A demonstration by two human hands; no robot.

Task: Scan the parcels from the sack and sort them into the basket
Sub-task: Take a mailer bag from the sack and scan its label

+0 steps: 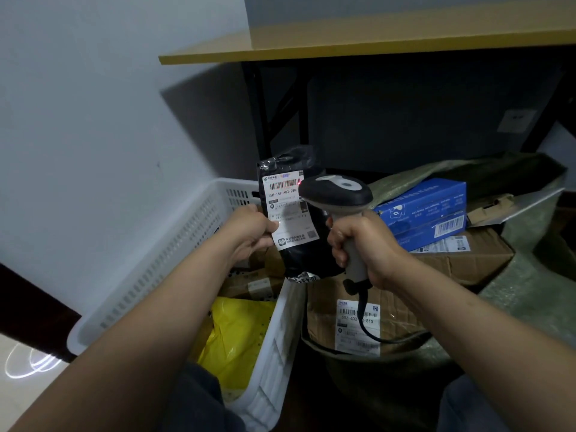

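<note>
My left hand (249, 233) grips a black plastic parcel (307, 244) by its left edge and holds it upright above the white basket (162, 269). Its white shipping label (288, 207) faces me. My right hand (364, 247) grips the handle of a grey and black barcode scanner (338, 193). The scanner's head is right next to the label, and a red light falls on the barcode. To the right lies the open green sack (530, 294) with a blue box (427, 210) and cardboard boxes (389, 310) in it.
The basket holds a yellow bag (237, 335) and brown cardboard parcels (249, 283). The scanner's black cable (367, 330) hangs over the sack's boxes. A yellow-edged table (343, 45) with black legs stands behind. A grey wall is on the left.
</note>
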